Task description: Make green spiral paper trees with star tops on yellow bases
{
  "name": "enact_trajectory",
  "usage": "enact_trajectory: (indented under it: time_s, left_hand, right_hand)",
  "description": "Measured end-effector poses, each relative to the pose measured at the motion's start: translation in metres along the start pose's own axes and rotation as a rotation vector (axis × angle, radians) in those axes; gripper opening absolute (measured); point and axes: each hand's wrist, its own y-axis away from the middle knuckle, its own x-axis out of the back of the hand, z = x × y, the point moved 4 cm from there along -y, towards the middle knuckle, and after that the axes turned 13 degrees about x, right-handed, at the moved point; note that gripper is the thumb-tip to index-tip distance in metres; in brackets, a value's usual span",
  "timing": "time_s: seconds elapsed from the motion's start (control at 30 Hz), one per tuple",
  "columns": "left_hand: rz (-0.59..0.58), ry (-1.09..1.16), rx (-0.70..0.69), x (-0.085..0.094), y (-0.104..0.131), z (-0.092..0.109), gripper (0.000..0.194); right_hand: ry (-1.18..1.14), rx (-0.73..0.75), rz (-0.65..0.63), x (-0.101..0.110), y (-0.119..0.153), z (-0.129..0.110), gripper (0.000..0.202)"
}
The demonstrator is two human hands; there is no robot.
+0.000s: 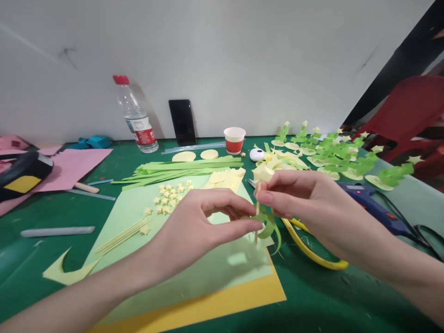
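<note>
Now: right hand (305, 199) fingers pinched on upright stick (257, 203), star (262, 173) on top | left hand (201, 226) fingers pinched on green strip (268, 226), just beside stick.

A green-topped table (41, 259) stands against a plain white wall (222, 55), evenly lit, a red chair (412, 111) beside it.

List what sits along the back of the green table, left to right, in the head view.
Teal cloth → water bottle → black phone → red paper cup → white round gadget → green paper trees.
</note>
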Motion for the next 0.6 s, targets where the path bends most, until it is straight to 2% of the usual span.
enact_trajectory:
  time_s: [0.4,0.6]
  left_hand:
    - [-0.089,0.003,0.08,-0.0009,-0.0011,-0.005,0.008]
    - [-0.147,0.154,0.2,-0.0015,-0.0008,-0.0061,0.009]
  right_hand:
    - [-0.07,-0.044,-0.028,-0.0003,0.0025,0.0028,0.007]
    - [-0.066,-0.023,-0.032,-0.002,0.0031,0.0005,0.009]
